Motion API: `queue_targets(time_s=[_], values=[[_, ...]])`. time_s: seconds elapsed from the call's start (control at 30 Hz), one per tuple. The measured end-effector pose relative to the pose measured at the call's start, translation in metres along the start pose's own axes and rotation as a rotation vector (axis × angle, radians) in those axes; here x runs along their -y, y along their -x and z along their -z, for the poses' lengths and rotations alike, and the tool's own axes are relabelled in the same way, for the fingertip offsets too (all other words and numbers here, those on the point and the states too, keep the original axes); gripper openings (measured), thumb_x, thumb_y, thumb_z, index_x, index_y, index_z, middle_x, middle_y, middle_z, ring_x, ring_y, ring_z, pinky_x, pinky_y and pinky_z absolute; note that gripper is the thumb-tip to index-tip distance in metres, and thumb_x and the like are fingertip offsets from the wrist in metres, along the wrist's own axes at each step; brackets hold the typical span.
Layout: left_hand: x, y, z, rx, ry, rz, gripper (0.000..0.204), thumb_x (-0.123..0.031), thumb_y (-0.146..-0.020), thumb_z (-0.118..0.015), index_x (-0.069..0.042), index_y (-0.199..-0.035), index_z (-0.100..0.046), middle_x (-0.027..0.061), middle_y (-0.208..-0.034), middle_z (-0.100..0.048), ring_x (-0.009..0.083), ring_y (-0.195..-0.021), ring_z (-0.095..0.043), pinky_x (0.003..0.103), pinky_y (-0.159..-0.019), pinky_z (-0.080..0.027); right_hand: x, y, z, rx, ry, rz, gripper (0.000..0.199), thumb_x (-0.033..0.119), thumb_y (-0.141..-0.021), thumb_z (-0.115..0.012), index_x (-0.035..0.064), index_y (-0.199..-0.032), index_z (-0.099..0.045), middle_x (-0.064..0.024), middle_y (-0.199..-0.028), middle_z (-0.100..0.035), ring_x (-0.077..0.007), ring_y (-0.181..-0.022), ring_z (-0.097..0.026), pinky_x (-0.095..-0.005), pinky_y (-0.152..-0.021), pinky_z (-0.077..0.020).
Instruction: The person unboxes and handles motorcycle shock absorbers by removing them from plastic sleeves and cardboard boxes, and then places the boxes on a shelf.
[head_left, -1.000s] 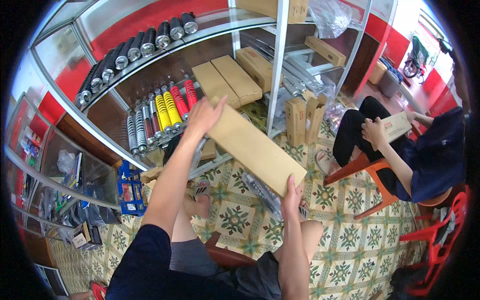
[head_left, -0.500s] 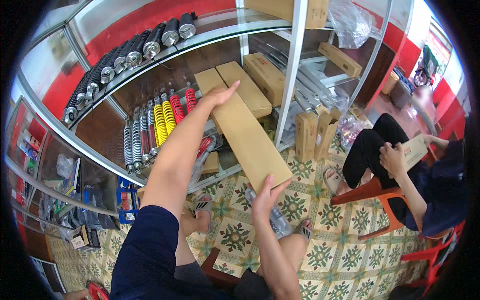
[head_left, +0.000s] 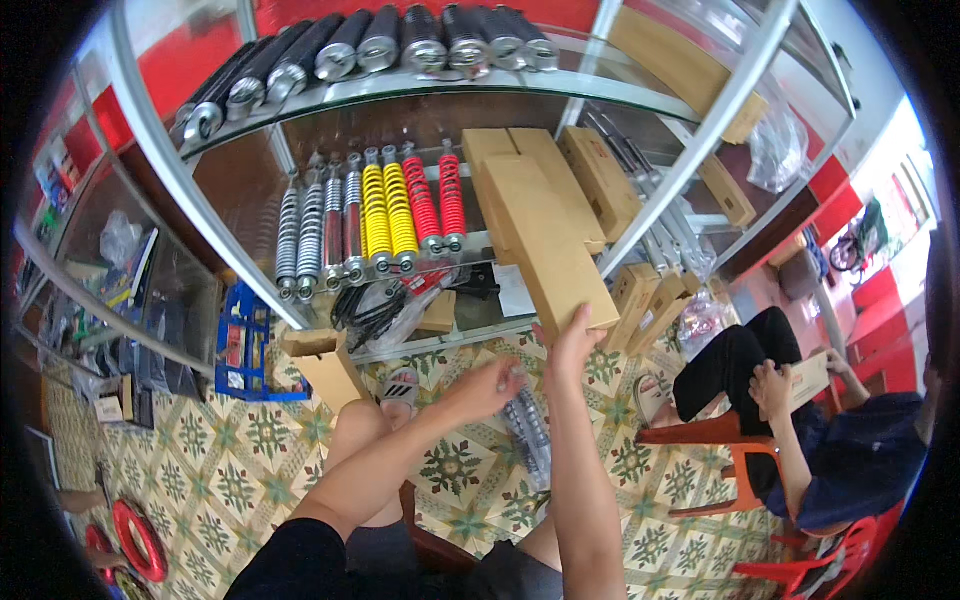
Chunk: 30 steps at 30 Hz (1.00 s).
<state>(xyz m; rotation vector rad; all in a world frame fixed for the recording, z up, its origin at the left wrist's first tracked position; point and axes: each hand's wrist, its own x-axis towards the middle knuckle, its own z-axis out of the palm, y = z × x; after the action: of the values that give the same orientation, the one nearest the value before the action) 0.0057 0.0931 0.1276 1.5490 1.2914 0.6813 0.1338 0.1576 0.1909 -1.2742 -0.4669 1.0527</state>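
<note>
Cardboard box [head_left: 548, 245] is gripped at its near end by the right hand [head_left: 572, 348]. The left hand [head_left: 482, 390] pinches a plastic-wrapped package [head_left: 529, 435].

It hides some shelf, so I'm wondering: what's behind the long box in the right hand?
Parts of two flat boxes show around its far end. The long box covers other parts of them; what else it hides cannot be seen.

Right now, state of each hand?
Left hand: fingers curled at the top end of the clear-wrapped package; can't tell if gripped.
Right hand: closed on the near end of the long cardboard box.
</note>
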Motion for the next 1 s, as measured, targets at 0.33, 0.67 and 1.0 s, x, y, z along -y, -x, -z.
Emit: queue_targets(time_s=[0.33, 0.67, 1.0], values=[[0.035, -0.029, -0.029, 0.501, -0.712, -0.177, 0.055, -0.049, -0.087, -0.059, -0.011, -0.127, -0.055, 0.0139, -0.117, -0.064, 0.0345, -0.109, -0.062, 0.051, -0.096, -0.043, -0.031, -0.089, -0.078, 0.051, 0.074, -0.05, 0.06, 0.045, -0.097, -0.046, 0.0157, -0.14, -0.017, -0.016, -0.143, -0.033, -0.0395, -0.124, -0.046, -0.0663, -0.084, -0.0475], [0.039, -0.023, -0.018, 0.386, -0.684, -0.204, 0.042, -0.036, -0.08, -0.066, -0.017, -0.118, -0.063, 0.0118, -0.111, -0.068, 0.0312, -0.104, -0.064, 0.056, -0.081, -0.045, -0.039, -0.081, -0.167, -0.287, 0.182, -0.034, 0.076, 0.05, -0.095, -0.044, -0.0003, -0.145, -0.016, -0.0242, -0.146, -0.034, -0.0374, -0.128, -0.045, -0.0444, -0.105, -0.0412], [0.041, -0.017, -0.018, 0.413, -0.662, -0.194, 0.056, -0.047, -0.085, -0.056, -0.021, -0.135, -0.051, 0.0087, -0.124, -0.062, 0.0334, -0.113, -0.058, 0.053, -0.093, -0.045, -0.027, -0.077, -0.188, -0.47, 0.202, -0.124, 0.069, 0.052, -0.095, -0.039, -0.0026, -0.137, -0.031, -0.0324, -0.136, -0.04, -0.0472, -0.122, -0.046, -0.0542, -0.102, -0.0417]])
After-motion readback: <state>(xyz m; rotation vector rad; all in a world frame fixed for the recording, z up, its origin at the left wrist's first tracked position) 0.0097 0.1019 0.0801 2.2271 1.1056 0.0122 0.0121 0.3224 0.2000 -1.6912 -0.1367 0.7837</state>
